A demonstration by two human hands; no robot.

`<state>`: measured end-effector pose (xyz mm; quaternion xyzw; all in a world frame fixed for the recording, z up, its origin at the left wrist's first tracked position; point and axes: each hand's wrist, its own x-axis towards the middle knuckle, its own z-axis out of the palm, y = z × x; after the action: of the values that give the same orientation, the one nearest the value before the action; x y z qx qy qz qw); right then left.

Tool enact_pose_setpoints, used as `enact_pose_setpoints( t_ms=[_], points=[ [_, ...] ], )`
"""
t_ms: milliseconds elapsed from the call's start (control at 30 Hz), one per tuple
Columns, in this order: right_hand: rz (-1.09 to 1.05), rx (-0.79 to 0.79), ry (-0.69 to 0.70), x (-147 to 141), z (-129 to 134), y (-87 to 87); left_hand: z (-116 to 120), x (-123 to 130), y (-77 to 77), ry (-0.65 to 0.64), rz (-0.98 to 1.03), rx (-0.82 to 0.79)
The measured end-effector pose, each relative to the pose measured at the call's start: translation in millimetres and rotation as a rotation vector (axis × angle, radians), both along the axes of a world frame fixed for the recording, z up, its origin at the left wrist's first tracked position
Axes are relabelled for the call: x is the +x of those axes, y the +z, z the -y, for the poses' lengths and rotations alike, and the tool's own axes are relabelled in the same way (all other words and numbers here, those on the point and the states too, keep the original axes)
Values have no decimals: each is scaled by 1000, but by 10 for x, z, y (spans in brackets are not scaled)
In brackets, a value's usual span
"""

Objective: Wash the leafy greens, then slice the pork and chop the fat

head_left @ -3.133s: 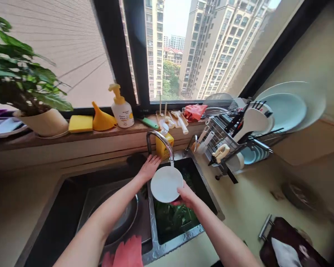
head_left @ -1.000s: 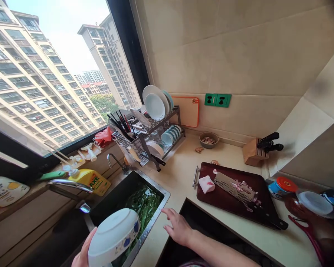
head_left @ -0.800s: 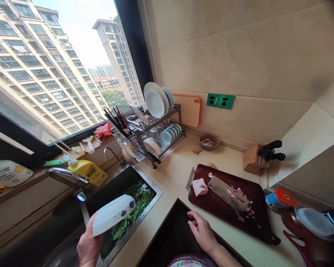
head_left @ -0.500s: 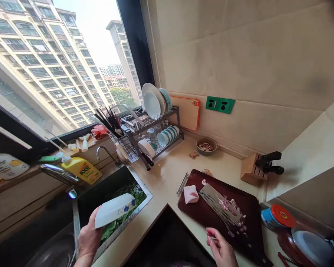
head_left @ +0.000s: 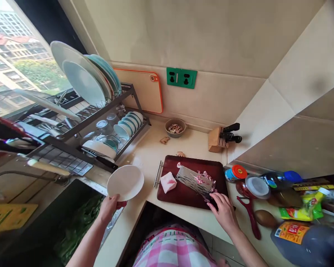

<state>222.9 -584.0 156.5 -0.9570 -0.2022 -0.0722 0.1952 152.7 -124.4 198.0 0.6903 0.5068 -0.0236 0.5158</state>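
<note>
The left hand (head_left: 109, 207) pinches the near rim of a white bowl (head_left: 125, 181), thumb lying over the edge and the other fingers tucked mostly out of sight beneath. The bowl is round and smooth, its plain, pale inside turned up to view, and it hangs over the counter edge at nine o'clock from the dark red cutting board (head_left: 167, 161), apart from it, with the sink (head_left: 33, 237) at its eight o'clock.

On the board lies a cleaver (head_left: 189, 175), broad and flat, its grey blade streaked with dark marks and strewn with pinkish meat shreds (head_left: 202, 178). Its dark handle points toward four o'clock. The right hand (head_left: 221, 205) is there, palm down, fingers loosely bent and partly spread at that handle; whether they have closed on it cannot be told.

At the board's nine o'clock side sits a blocky chunk of meat (head_left: 168, 182), pale pink with a redder patch. A knife block (head_left: 215, 140) stands at one o'clock from the board, a red peeler (head_left: 250, 215) at four.
</note>
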Motion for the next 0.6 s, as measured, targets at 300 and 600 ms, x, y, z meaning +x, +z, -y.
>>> enact_pose_setpoints(
  t_ms=[300,600],
  points=[
    [-225,-162,49,165,-168,415,-272,608,-285,-114,-169,-428],
    [-395,349,-210,239,69,750,-273,597,-188,-238,-253,-488]
  ],
)
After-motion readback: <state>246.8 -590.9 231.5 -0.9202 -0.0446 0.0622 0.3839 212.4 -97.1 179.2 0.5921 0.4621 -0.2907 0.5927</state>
